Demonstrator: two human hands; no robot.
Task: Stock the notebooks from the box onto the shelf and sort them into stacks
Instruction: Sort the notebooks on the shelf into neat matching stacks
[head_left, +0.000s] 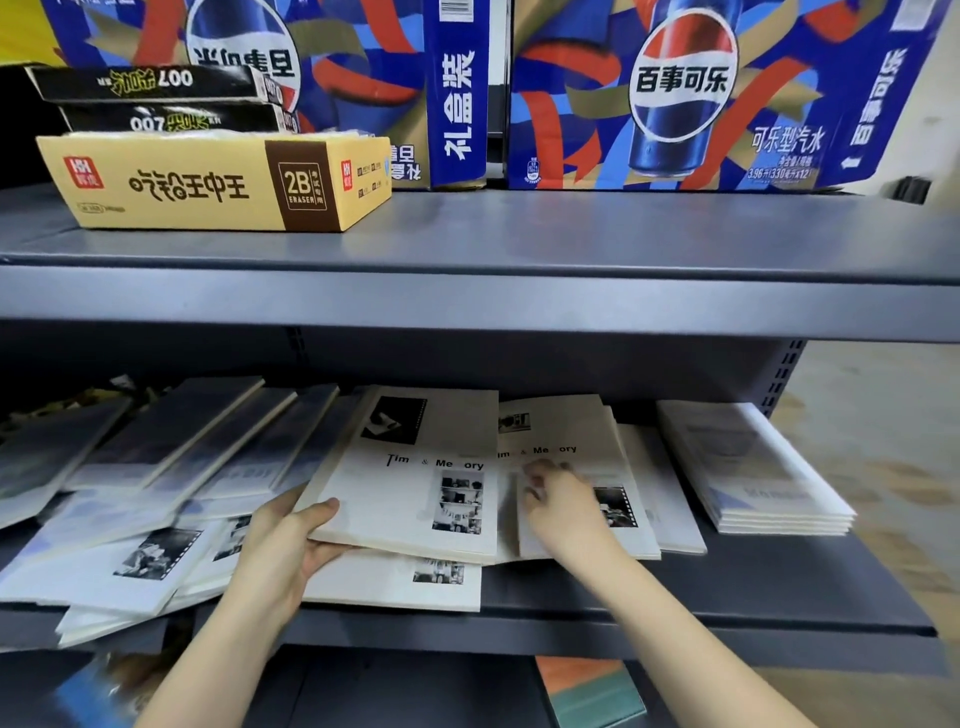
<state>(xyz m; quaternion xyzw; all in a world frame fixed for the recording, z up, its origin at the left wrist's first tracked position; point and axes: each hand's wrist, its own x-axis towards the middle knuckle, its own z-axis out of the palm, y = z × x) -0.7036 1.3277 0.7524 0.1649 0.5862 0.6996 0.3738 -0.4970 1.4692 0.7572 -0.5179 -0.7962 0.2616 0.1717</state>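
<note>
Many notebooks lie on the lower shelf (727, 587), only the right-hand stack (753, 467) squared; the left hand (280, 551) grips a white "Time & Memory" notebook (415, 478) by its corner, the blurred right hand (566, 509) touches the neighbouring pile (571, 431), grip unclear, and dark-covered notebooks (171, 436) sprawl unsorted.

One wide-angle camera, worn on the head, faces forward and slightly down at a shelf unit (467, 304) from close range. The upper shelf (571, 234) is seen from slightly above; the lower shelf (753, 582) fills the bottom half. Title print on a notebook (410, 499) is legible.
</note>
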